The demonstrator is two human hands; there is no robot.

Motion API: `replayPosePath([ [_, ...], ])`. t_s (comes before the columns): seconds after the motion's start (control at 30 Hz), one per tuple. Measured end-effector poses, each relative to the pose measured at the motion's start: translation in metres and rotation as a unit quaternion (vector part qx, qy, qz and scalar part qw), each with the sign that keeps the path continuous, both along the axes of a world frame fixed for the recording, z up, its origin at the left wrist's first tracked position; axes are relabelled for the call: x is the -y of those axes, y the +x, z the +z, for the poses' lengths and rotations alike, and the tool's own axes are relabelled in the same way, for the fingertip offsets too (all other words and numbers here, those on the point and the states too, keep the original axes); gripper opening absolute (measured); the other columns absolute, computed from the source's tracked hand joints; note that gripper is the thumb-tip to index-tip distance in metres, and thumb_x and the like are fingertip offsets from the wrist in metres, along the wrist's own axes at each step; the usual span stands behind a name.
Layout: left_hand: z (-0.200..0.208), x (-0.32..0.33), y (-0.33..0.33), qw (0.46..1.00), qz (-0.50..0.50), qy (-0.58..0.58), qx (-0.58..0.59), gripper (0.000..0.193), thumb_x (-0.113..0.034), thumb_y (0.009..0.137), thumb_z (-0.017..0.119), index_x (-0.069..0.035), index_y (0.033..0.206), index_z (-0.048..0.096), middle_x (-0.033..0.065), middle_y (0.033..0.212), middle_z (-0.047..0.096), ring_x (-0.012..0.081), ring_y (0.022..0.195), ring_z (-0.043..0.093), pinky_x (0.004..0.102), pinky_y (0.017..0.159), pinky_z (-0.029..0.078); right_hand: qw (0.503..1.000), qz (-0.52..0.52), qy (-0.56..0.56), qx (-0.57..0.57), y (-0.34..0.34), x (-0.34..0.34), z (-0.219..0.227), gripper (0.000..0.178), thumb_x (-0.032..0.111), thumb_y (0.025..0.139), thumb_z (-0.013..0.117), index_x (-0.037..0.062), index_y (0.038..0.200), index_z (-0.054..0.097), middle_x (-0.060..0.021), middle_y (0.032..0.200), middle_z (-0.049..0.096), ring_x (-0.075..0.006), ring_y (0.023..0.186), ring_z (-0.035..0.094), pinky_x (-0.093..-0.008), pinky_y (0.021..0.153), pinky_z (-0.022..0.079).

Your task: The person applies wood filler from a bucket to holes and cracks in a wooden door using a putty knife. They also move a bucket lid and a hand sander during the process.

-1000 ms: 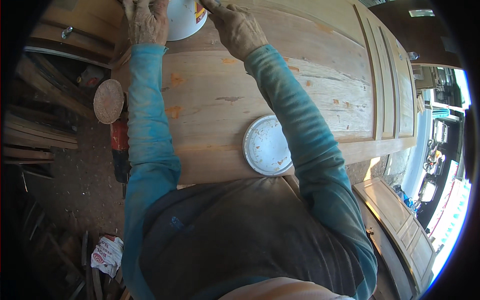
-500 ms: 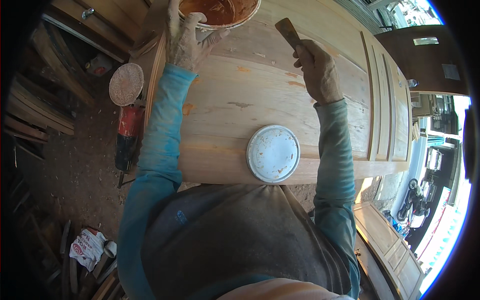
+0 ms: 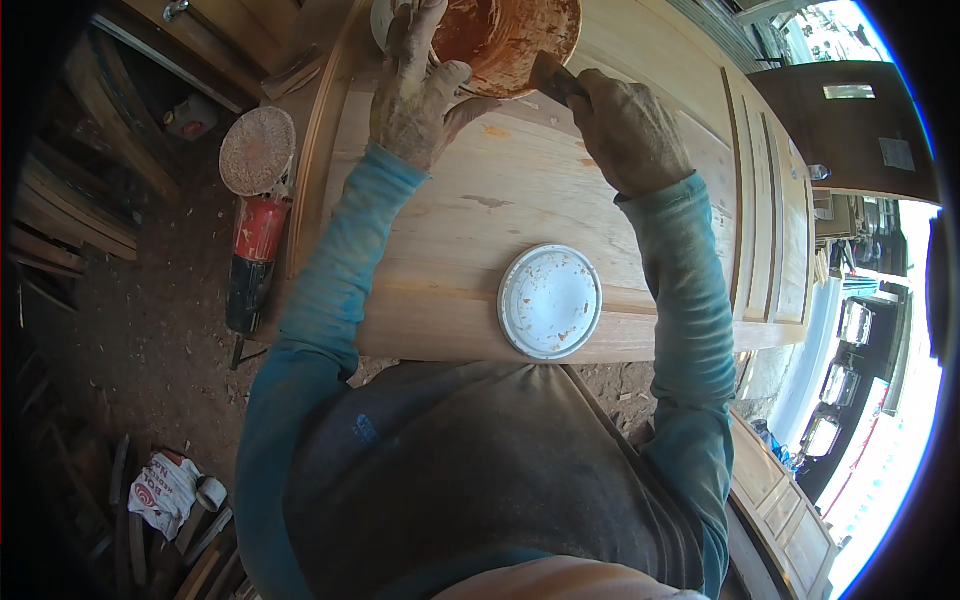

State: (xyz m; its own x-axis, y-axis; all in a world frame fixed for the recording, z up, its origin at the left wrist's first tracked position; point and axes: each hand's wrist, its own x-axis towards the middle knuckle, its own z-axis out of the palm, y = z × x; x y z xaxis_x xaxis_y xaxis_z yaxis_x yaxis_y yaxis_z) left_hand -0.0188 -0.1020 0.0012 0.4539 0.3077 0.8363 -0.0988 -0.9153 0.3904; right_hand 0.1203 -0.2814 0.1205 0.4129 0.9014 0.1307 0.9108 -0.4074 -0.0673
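Note:
At the far edge of the view, a bucket (image 3: 556, 28) smeared inside with orange-brown paste is tipped with its mouth toward me. My left hand (image 3: 420, 105) grips the bucket at its near left side, the thumb by the rim. In my right hand (image 3: 632, 130) is a putty knife (image 3: 551, 78), its blade at the bucket's near right rim. Below them lies a wooden door panel (image 3: 420, 240) with several orange-brown filler patches. A round white lid (image 3: 550, 302), spotted with paste, rests on the panel's near edge.
Left of the panel stands a red and black power sander (image 3: 260, 230) with a round dusty pad. Scrap wood and a white printed bag (image 3: 166, 492) lie on the floor at lower left. Another panelled door (image 3: 785, 480) leans at lower right.
The bucket and my left hand have shifted right, and the bucket shows more of its inside. My right hand has brought the putty knife lower and leftward to the bucket's rim.

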Motion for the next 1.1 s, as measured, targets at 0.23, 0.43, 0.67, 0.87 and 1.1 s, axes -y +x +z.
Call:
replayPosePath([
  [0.23, 0.004, 0.006, 0.001, 0.999, 0.021, 0.026, -0.024, 0.04, -0.026, 0.069, 0.096, -0.005, 0.089, 0.069, 0.0227, 0.161, 0.038, 0.0444, 0.147, 0.04, 0.0509, 0.117, 0.043, 0.982, 0.016, -0.025, -0.184, -0.008, 0.0, 0.01, 0.027, 0.021, 0.1, 0.063, -0.0029, 0.112, 0.07, -0.0173, 0.079, 0.07, -0.0299, 0.072, 0.071, -0.0428, 0.068, 0.055],
  [0.43, 0.009, -0.008, 0.002, 0.998, 0.023, 0.04, 0.03, 0.037, -0.027, 0.084, 0.086, -0.004, 0.105, 0.066, 0.0254, 0.158, 0.039, 0.0462, 0.144, 0.042, 0.0518, 0.116, 0.044, 0.931, -0.078, 0.066, -0.349, 0.006, 0.029, 0.021, 0.032, 0.021, 0.099, 0.059, -0.0065, 0.111, 0.071, -0.0083, 0.077, 0.067, -0.0146, 0.067, 0.067, -0.0322, 0.061, 0.053],
  [0.67, 0.007, -0.056, 0.01, 0.991, 0.109, -0.015, 0.071, 0.046, -0.033, 0.086, 0.088, -0.002, 0.103, 0.058, 0.0295, 0.158, 0.035, 0.0473, 0.139, 0.048, 0.0521, 0.113, 0.046, 0.936, -0.18, 0.105, -0.283, 0.059, 0.09, -0.082, 0.031, 0.021, 0.1, 0.058, -0.0008, 0.118, 0.072, -0.0115, 0.083, 0.07, -0.0197, 0.071, 0.069, -0.0367, 0.07, 0.054],
  [0.87, 0.014, -0.06, 0.021, 0.992, 0.044, -0.086, 0.082, 0.048, -0.039, 0.089, 0.084, -0.003, 0.106, 0.057, 0.0279, 0.158, 0.035, 0.045, 0.135, 0.052, 0.0514, 0.109, 0.049, 0.968, -0.178, 0.121, -0.128, 0.06, 0.109, -0.153, 0.027, 0.021, 0.1, 0.062, 0.0051, 0.118, 0.075, -0.0176, 0.092, 0.07, -0.0345, 0.083, 0.069, -0.0433, 0.077, 0.053],
  [1.1, 0.004, -0.071, 0.022, 0.992, 0.113, -0.044, 0.046, 0.05, -0.042, 0.091, 0.081, -0.003, 0.108, 0.055, 0.0249, 0.15, 0.042, 0.0424, 0.124, 0.057, 0.05, 0.1, 0.051, 0.974, -0.201, 0.084, -0.057, 0.048, 0.108, -0.181, 0.03, 0.021, 0.1, 0.063, 0.0086, 0.125, 0.073, -0.0165, 0.101, 0.069, -0.0365, 0.092, 0.069, -0.0481, 0.082, 0.054],
])
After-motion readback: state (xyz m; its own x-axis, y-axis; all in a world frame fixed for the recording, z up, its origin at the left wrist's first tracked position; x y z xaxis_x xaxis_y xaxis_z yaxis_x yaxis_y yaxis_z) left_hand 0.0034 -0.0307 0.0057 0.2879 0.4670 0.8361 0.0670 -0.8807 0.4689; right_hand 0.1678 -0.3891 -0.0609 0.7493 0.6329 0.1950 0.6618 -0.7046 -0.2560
